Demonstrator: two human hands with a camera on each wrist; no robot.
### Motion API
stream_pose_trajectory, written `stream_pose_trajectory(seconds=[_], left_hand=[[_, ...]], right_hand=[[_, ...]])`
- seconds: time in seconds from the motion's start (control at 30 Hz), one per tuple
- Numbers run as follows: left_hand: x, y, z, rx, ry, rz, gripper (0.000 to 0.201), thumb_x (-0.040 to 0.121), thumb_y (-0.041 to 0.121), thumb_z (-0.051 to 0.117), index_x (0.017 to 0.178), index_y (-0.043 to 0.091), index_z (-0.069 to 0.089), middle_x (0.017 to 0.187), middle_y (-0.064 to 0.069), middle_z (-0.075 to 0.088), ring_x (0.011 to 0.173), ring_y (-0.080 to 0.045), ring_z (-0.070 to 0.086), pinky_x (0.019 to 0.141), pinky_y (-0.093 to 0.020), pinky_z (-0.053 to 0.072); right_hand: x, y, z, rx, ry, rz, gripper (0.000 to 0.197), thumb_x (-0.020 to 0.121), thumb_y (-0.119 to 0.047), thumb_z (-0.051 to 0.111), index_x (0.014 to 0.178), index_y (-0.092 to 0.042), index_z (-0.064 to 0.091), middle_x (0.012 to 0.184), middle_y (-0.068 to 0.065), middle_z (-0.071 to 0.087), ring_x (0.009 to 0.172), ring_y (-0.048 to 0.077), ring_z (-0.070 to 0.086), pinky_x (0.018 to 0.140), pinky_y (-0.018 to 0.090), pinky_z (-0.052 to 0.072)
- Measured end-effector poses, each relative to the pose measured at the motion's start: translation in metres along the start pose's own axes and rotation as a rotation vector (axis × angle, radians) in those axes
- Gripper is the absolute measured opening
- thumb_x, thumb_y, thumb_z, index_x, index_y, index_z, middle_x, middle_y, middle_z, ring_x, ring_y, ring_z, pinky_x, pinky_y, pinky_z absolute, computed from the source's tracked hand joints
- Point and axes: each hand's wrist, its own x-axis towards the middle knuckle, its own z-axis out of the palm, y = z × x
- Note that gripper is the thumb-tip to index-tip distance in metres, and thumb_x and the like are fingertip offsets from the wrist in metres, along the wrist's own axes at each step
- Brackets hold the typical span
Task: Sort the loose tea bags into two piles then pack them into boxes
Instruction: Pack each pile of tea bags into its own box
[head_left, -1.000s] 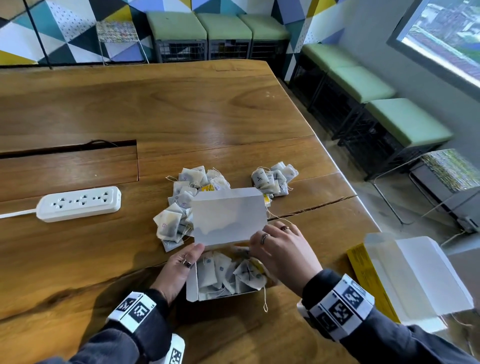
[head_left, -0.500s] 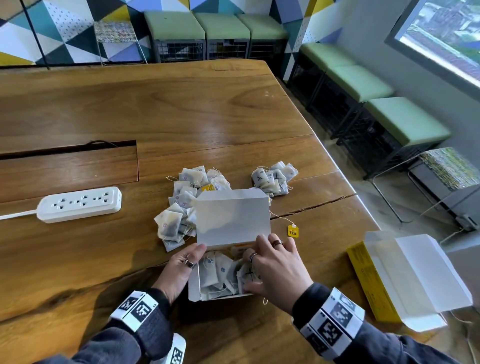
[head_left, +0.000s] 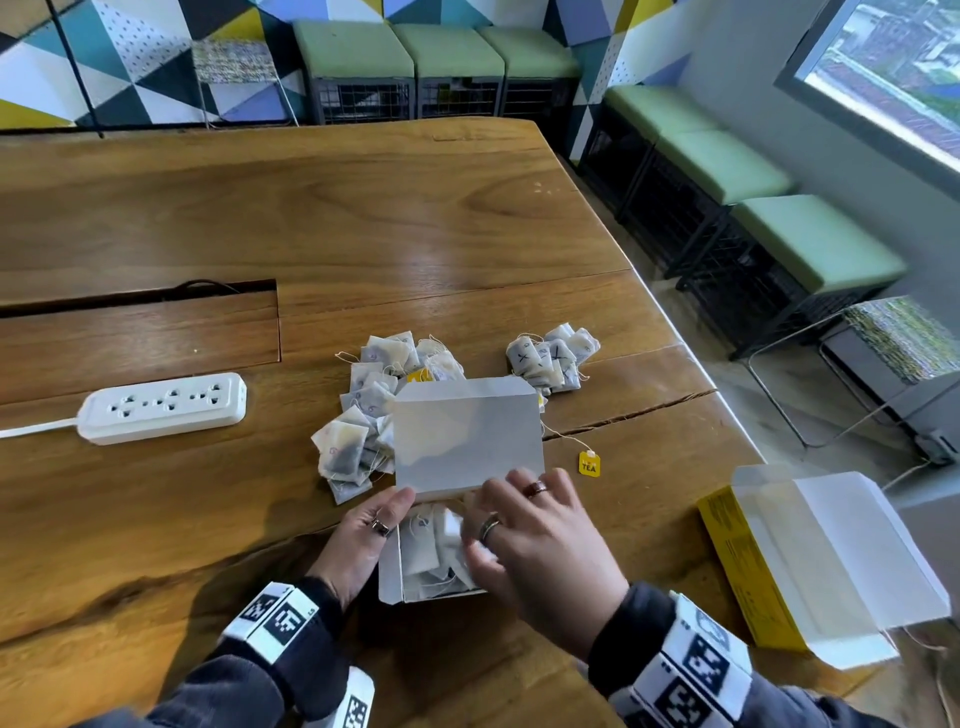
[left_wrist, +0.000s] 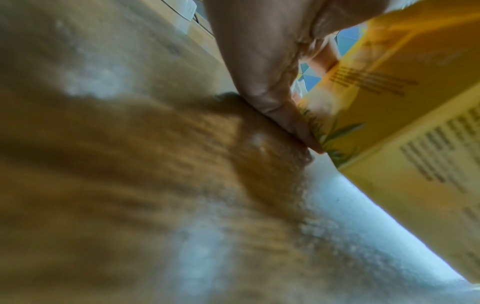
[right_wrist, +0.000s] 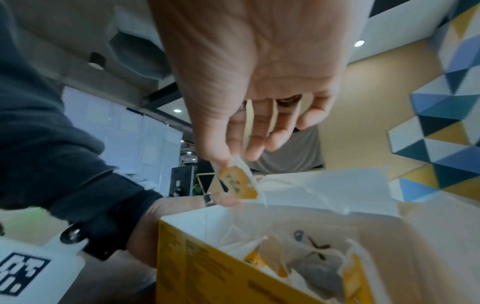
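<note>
An open yellow tea box (head_left: 395, 582) with its white lid (head_left: 467, 436) standing up sits near the table's front edge, with several tea bags (head_left: 423, 545) inside. My left hand (head_left: 371, 530) lies with straight fingers against the box's left side (left_wrist: 389, 98). Over the box's opening, my right hand (head_left: 511, 525) pinches a tea bag with a yellow tag (right_wrist: 237, 183) between thumb and forefinger. Behind the lid lie two piles of tea bags: a larger one on the left (head_left: 358, 415) and a smaller, X-marked one on the right (head_left: 550, 358).
A second yellow box (head_left: 748, 577) lies open at the table's right edge. A loose yellow tag on a string (head_left: 588, 463) lies right of the lid. A white power strip (head_left: 166, 408) sits to the left, near a cable slot (head_left: 140, 296).
My right hand has moved left from the box's right rim to over its opening, uncovering the yellow tag on the table. The left hand has stayed at the box's side.
</note>
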Motion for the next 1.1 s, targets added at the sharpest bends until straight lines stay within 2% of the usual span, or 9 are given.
stream_pose_trajectory(seconds=[0.1, 0.2, 0.33, 0.47, 0.67, 0.73, 0.87, 0.97, 1.1], left_hand=[[-0.002, 0.003, 0.002, -0.044, 0.0, -0.005, 0.088, 0.041, 0.074, 0.075, 0.105, 0.014, 0.068, 0.107, -0.006, 0.071, 0.104, -0.026, 0.065, 0.097, -0.041, 0.045], [-0.003, 0.005, 0.003, -0.065, -0.017, -0.023, 0.088, 0.035, 0.073, 0.076, 0.101, 0.016, 0.068, 0.099, -0.004, 0.074, 0.089, -0.019, 0.07, 0.082, -0.034, 0.05], [-0.005, 0.005, 0.002, 0.004, -0.028, -0.037, 0.044, 0.069, 0.063, 0.064, 0.092, 0.025, 0.064, 0.081, 0.025, 0.071, 0.08, 0.011, 0.064, 0.093, -0.026, 0.04], [0.0, -0.004, -0.002, -0.002, -0.007, -0.029, 0.091, 0.036, 0.081, 0.069, 0.105, 0.021, 0.066, 0.11, 0.002, 0.071, 0.107, -0.016, 0.064, 0.103, -0.04, 0.042], [0.0, -0.002, -0.001, -0.021, -0.012, -0.004, 0.081, 0.046, 0.073, 0.071, 0.104, 0.016, 0.067, 0.106, 0.0, 0.072, 0.104, -0.02, 0.065, 0.091, -0.027, 0.05], [0.0, -0.001, -0.001, -0.013, -0.011, -0.003, 0.092, 0.038, 0.078, 0.07, 0.105, 0.015, 0.067, 0.106, -0.002, 0.072, 0.101, -0.018, 0.066, 0.089, -0.028, 0.051], [-0.001, 0.002, 0.001, -0.039, -0.028, 0.005, 0.093, 0.033, 0.076, 0.074, 0.102, 0.014, 0.067, 0.1, -0.001, 0.073, 0.092, -0.014, 0.069, 0.07, -0.016, 0.053], [-0.003, 0.005, 0.004, -0.052, -0.026, -0.005, 0.093, 0.03, 0.076, 0.074, 0.101, 0.015, 0.066, 0.095, 0.003, 0.074, 0.086, -0.009, 0.07, 0.065, -0.013, 0.051], [-0.002, 0.005, 0.005, -0.049, -0.024, -0.028, 0.095, 0.03, 0.077, 0.074, 0.103, 0.017, 0.065, 0.098, 0.002, 0.074, 0.091, -0.013, 0.069, 0.067, -0.015, 0.052]], right_hand=[[0.006, -0.013, 0.013, -0.01, -0.059, -0.186, 0.006, 0.078, -0.027, 0.062, 0.072, -0.027, 0.062, 0.07, -0.011, 0.057, 0.071, 0.014, 0.056, 0.07, 0.031, 0.04], [0.007, -0.011, 0.03, 0.007, -0.236, -0.225, 0.014, 0.076, -0.038, 0.061, 0.065, -0.032, 0.066, 0.064, -0.017, 0.06, 0.068, 0.008, 0.06, 0.074, 0.027, 0.037], [0.014, 0.017, 0.018, 0.29, -0.266, -0.029, 0.032, 0.086, -0.045, 0.041, 0.078, -0.03, 0.069, 0.076, -0.014, 0.068, 0.069, 0.008, 0.062, 0.066, 0.024, 0.042], [0.022, 0.066, 0.002, 0.45, -0.156, 0.312, 0.024, 0.093, -0.034, 0.048, 0.096, -0.021, 0.067, 0.085, -0.008, 0.069, 0.071, 0.005, 0.061, 0.068, 0.012, 0.044], [0.043, 0.128, 0.021, 0.552, -0.166, 0.647, 0.015, 0.093, -0.028, 0.053, 0.093, -0.014, 0.061, 0.083, -0.002, 0.064, 0.065, 0.002, 0.053, 0.054, 0.006, 0.039], [0.053, 0.138, 0.032, 0.526, -0.158, 0.665, 0.013, 0.091, -0.027, 0.055, 0.097, -0.015, 0.058, 0.093, 0.001, 0.06, 0.072, 0.007, 0.054, 0.062, 0.01, 0.041], [0.08, 0.165, 0.052, 0.373, -0.306, 0.726, 0.039, 0.09, -0.03, 0.056, 0.127, -0.019, 0.048, 0.135, 0.008, 0.039, 0.123, 0.029, 0.041, 0.102, 0.038, 0.037], [0.103, 0.176, 0.06, 0.312, -0.339, 0.751, 0.051, 0.091, -0.04, 0.052, 0.136, -0.019, 0.039, 0.141, 0.01, 0.032, 0.135, 0.032, 0.024, 0.108, 0.043, 0.029], [0.127, 0.178, 0.075, 0.314, -0.369, 0.846, 0.076, 0.082, -0.058, 0.056, 0.139, -0.014, 0.032, 0.14, 0.015, 0.034, 0.134, 0.032, 0.027, 0.107, 0.046, 0.034]])
